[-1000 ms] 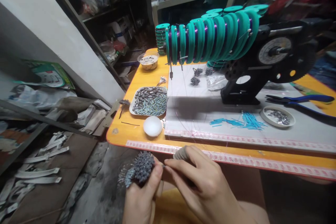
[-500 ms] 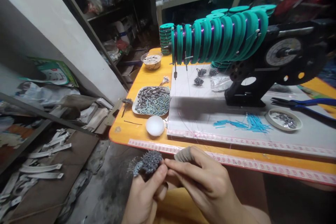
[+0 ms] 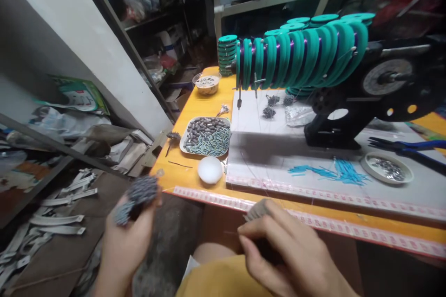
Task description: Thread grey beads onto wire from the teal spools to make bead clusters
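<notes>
My left hand (image 3: 127, 243), away from the table at the lower left, is closed around a bundle of small dark grey pieces (image 3: 142, 191) with a pale blue cluster (image 3: 123, 213) at its near side. My right hand (image 3: 282, 241) is in front of the table edge, fingers curled and thumb close to the forefinger. A grey cover (image 3: 259, 210) wraps one of its fingers. Whatever the right fingertips pinch, if anything, is too small to tell. Close by, a measuring tape (image 3: 216, 198) runs along the table edge.
A rack of green spools (image 3: 299, 55) on a black stand (image 3: 331, 134) overhangs the board. A tray (image 3: 182, 147) of grey and bluish pieces, a white dome (image 3: 209, 170), thin blue sticks (image 3: 343, 171), a dish (image 3: 364, 163) of metal bits and pliers (image 3: 400, 146) lie around it.
My hands have come apart. The left has swung leftward with the dark bundle, and the right has shifted a little to the right. The camera view has turned slightly left.
</notes>
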### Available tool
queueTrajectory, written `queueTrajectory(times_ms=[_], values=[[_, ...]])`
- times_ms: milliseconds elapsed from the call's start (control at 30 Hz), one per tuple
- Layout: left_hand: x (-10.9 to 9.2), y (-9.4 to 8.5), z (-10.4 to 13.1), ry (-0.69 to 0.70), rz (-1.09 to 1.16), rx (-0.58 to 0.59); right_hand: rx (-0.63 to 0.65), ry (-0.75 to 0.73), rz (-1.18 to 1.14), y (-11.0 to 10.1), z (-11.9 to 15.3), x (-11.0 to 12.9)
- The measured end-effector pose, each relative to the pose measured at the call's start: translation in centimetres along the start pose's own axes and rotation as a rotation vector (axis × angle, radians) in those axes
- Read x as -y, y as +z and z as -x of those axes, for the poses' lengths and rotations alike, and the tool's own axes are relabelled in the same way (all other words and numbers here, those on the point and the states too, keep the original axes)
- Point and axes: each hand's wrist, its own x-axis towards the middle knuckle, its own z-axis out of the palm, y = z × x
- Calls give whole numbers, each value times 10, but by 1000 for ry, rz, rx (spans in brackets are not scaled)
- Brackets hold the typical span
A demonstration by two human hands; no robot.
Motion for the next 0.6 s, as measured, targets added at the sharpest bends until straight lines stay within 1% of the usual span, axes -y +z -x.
queueTrajectory(times_ms=[67, 133, 200, 267, 367, 400, 433, 533, 600], values=[[-4, 5, -19, 126, -151, 103, 18, -14, 1, 2, -3, 1], [-8, 12, -32, 246, -272, 210, 38, 12, 34, 6, -5, 2], [-13, 18, -38, 312, -325, 247, 40, 40, 74, 9, -7, 1], [-20, 21, -42, 350, -346, 214, 43, 54, 96, 11, -10, -1], [-38, 25, -55, 425, -369, 116, 31, 52, 97, 12, -12, -2], [-45, 28, -62, 459, -381, 105, 28, 53, 96, 12, -12, -3], [-53, 32, -71, 499, -401, 127, 25, 55, 95, 12, -11, -3], [-75, 50, -101, 633, -507, 336, 10, 59, 80, 11, -6, -3], [-85, 63, -117, 696, -588, 470, -4, 45, 42, 9, -1, -4]])
